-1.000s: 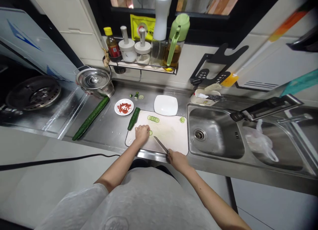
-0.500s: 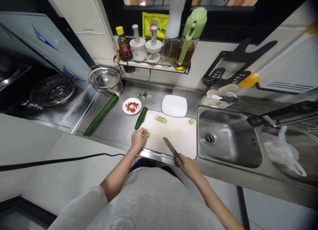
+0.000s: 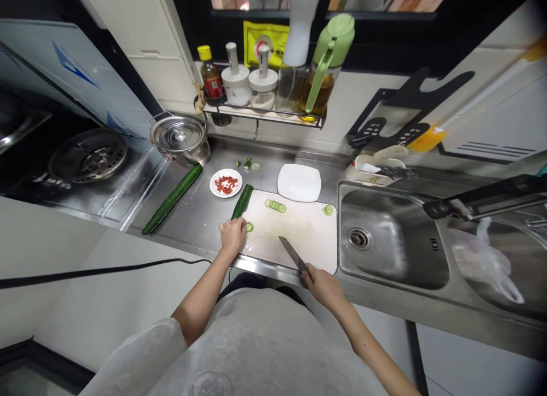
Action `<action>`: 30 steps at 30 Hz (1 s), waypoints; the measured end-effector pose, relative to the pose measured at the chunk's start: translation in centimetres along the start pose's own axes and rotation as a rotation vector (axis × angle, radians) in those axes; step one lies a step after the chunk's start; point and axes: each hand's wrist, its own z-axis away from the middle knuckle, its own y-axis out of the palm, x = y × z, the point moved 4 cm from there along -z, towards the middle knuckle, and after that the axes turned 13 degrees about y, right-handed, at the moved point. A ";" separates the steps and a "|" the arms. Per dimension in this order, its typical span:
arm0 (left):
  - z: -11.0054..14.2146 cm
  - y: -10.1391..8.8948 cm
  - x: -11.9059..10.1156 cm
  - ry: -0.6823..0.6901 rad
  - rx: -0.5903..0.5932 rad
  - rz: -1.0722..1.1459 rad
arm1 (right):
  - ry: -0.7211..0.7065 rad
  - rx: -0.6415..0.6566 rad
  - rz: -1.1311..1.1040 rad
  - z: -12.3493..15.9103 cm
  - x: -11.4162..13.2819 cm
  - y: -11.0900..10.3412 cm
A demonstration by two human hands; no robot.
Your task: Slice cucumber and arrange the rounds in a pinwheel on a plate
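Note:
My right hand (image 3: pixel 316 277) is wrapped round the handle of a kitchen knife (image 3: pixel 292 252), its blade lying low over the white cutting board (image 3: pixel 307 236) and pointing up-left. My left hand (image 3: pixel 233 235) rests at the board's left edge with curled fingers; what they hold, if anything, is hidden. Just beyond those fingers lies a cut piece of cucumber (image 3: pixel 243 202), half across the board's edge. A small stack of cucumber slices (image 3: pixel 249 227) sits right beside the fingertips. A row of slices (image 3: pixel 276 206) lies near the board's far edge, and more slices (image 3: pixel 328 210) are at its far right corner.
A whole cucumber (image 3: pixel 171 200) and a plate of chopped red pieces (image 3: pixel 225 183) are on the left. Behind the board stands a white dish (image 3: pixel 299 182). The sink (image 3: pixel 393 236) borders it on the right. A lidded pot (image 3: pixel 182 137) and condiment shelf (image 3: pixel 265 115) are behind.
My left hand has shifted slightly left, and the slices beside its fingers now lie closer together. The knife and my right hand have stayed almost still.

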 end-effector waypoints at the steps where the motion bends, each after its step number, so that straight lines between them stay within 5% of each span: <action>1: 0.0 0.0 -0.1 0.017 0.002 -0.017 | 0.000 0.001 0.000 0.0 0.0 0.0; 16: 0.0 -0.4 -1.3 0.058 -0.013 -0.053 | 0.006 0.005 0.009 -0.2 0.2 0.0; 22: -0.9 0.3 -4.1 0.084 -0.035 0.138 | 0.076 -0.060 -0.091 -0.4 -0.9 -0.3; 30: -5.6 2.2 -8.8 0.172 -0.040 0.148 | 0.220 -0.164 -0.200 -0.4 -2.9 -0.9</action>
